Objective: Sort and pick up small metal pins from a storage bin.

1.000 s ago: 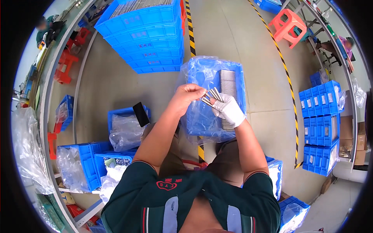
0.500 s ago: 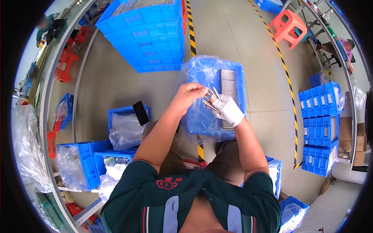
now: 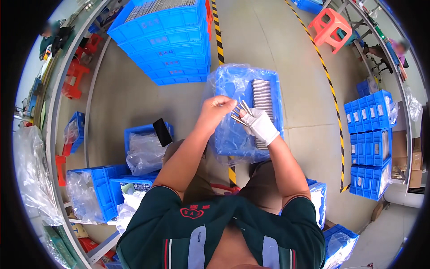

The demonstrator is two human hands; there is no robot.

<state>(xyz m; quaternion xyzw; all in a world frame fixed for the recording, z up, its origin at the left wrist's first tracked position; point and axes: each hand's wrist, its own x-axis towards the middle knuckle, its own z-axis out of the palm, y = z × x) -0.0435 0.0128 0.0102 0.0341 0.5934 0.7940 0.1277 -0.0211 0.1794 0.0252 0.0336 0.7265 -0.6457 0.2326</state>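
Observation:
Several slim metal rods fan out from my right hand, which wears a white glove and is closed around them. My bare left hand is pinched just left of the rods, its fingertips close to their ends. Whatever lies between those fingertips is too small to make out. Both hands hover over a blue bin lined with clear plastic film. Inside it, along the right side, a long row of metal rods is packed side by side, partly hidden by my right hand.
A tall stack of blue crates stands beyond on the left. A phone rests on a bin left of my knee. More stacked crates are at the right, under a bench. A red stool stands farther back; people sit at both side benches.
The hands stay almost in place, with small finger movements at the rods. The whole view has shifted slightly.

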